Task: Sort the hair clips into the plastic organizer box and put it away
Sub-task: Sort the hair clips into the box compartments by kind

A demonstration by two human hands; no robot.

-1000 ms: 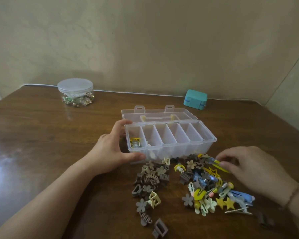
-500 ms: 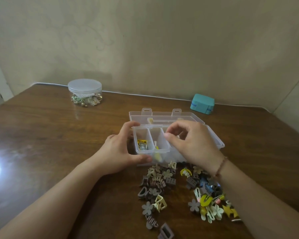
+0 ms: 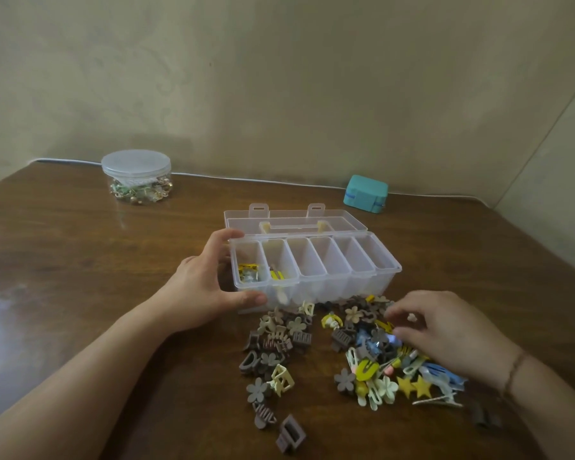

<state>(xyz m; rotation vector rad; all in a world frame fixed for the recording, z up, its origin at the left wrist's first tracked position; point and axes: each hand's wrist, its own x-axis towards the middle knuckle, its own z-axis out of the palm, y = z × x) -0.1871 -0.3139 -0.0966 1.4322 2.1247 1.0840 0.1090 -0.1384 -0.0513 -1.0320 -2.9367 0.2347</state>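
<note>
A wide brown wooden tabletop (image 3: 80, 260) runs back to a beige wall, with a white cable along its far edge. Near the middle stands the clear plastic organizer box (image 3: 346, 277), its lid (image 3: 296, 220) laid open flat behind it. The box has six compartments in a row; the leftmost holds yellow clips, the next one holds a yellow clip too, and the other four look bare.

The left hand (image 3: 203, 287) holds the box's left end, thumb along the front wall and fingers curled over the back corner. The right hand (image 3: 445, 330) hovers over the clips to the right, its fingertips blurred, so whether the grip is apart or pinching a clip cannot be told.

In front of the box lies the pile of hair clips (image 3: 329, 353): brown ones mostly left, yellow, blue and cream ones right.

Far left stands a round clear jar (image 3: 136, 175) of trinkets; far right, a small teal case (image 3: 365, 193).
</note>
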